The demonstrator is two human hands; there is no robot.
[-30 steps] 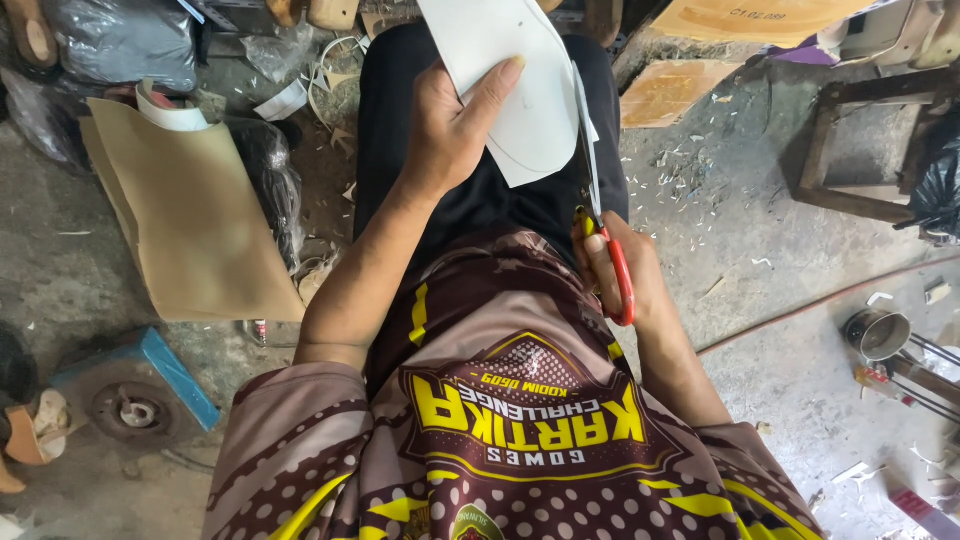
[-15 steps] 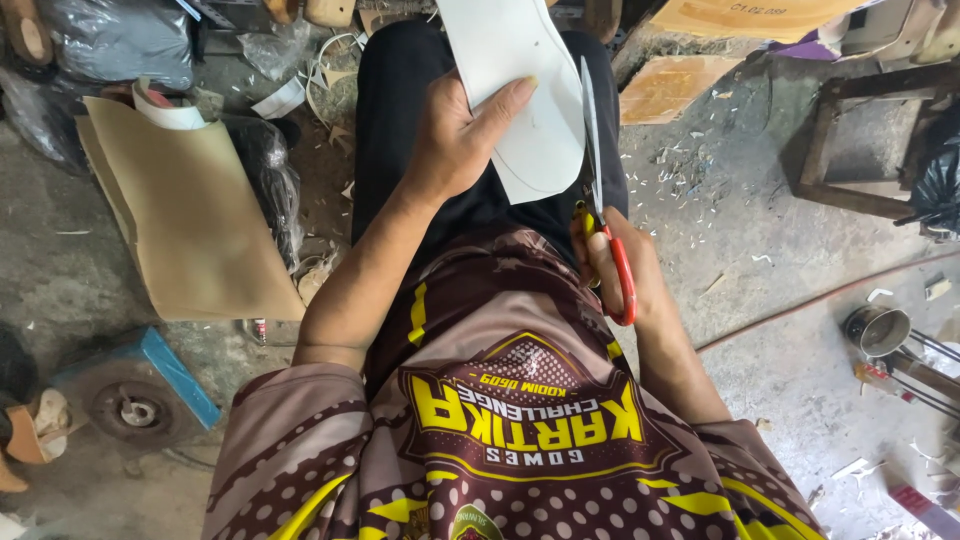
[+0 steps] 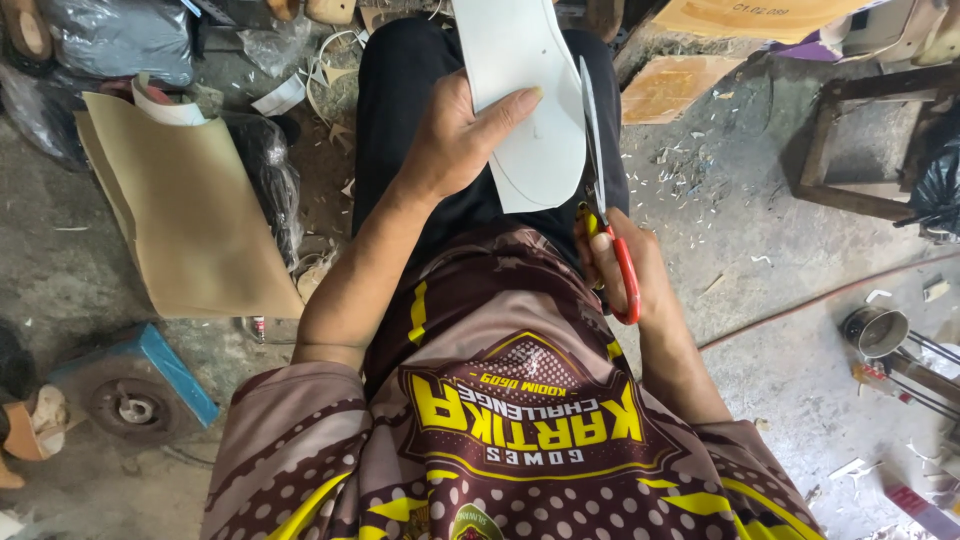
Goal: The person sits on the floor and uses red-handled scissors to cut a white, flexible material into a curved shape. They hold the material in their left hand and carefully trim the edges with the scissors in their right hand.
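Left hand point(image 3: 455, 140) gripping white sole-shaped sheet point(image 3: 530, 100) from its left; right hand point(image 3: 620, 265) closed around red-handled scissors point(image 3: 605, 210) cutting along its right edge.

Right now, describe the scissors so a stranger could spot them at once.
Start at the person's black-trousered lap, where the left hand presses a white, sole-shaped sheet. Along that sheet's right edge runs a slim grey blade. Follow it down to the right hand: the red-handled scissors, the only red-and-yellow tool there.
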